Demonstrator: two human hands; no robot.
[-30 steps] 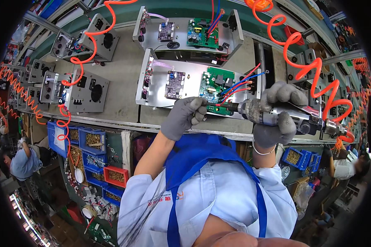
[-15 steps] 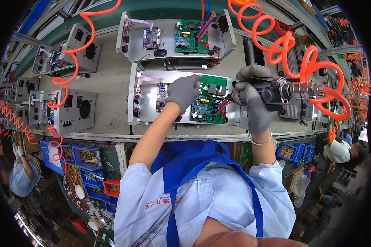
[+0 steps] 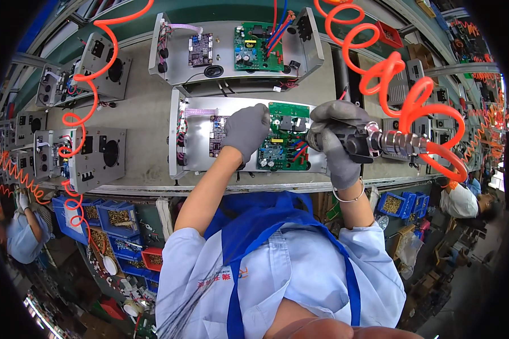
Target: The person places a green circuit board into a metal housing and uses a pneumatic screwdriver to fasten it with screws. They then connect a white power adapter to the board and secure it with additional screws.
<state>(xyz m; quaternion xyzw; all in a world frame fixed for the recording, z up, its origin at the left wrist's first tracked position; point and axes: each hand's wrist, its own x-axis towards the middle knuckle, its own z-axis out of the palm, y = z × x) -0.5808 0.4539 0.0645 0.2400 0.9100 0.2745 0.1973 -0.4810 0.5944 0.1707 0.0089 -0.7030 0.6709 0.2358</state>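
My left hand (image 3: 247, 131), in a grey glove, is closed with fingertips pinched at the left edge of a green circuit board (image 3: 274, 152). What it pinches, if anything, is too small to make out. The board lies in an open grey metal chassis (image 3: 201, 158), beside a smaller dark circuit board (image 3: 216, 135) that my left hand partly covers. My gloved right hand (image 3: 339, 141) is wrapped round a black pneumatic driver (image 3: 359, 141), held sideways over the board's right edge. Its working end is hidden by my fingers. Red and blue wires (image 3: 300, 150) rise from the board near it.
An orange coiled air hose (image 3: 387, 68) runs from the driver up to the right. A second open chassis (image 3: 181, 68) stands behind. More grey housings (image 3: 99, 158) and another hose (image 3: 85, 118) are at left. Blue bins of small brass-coloured parts (image 3: 119, 217) sit below the bench edge.
The whole view has shifted slightly left. My right hand has brought the driver a little left, its hose end dropping nearer to me. My left hand stays pinched by the board.
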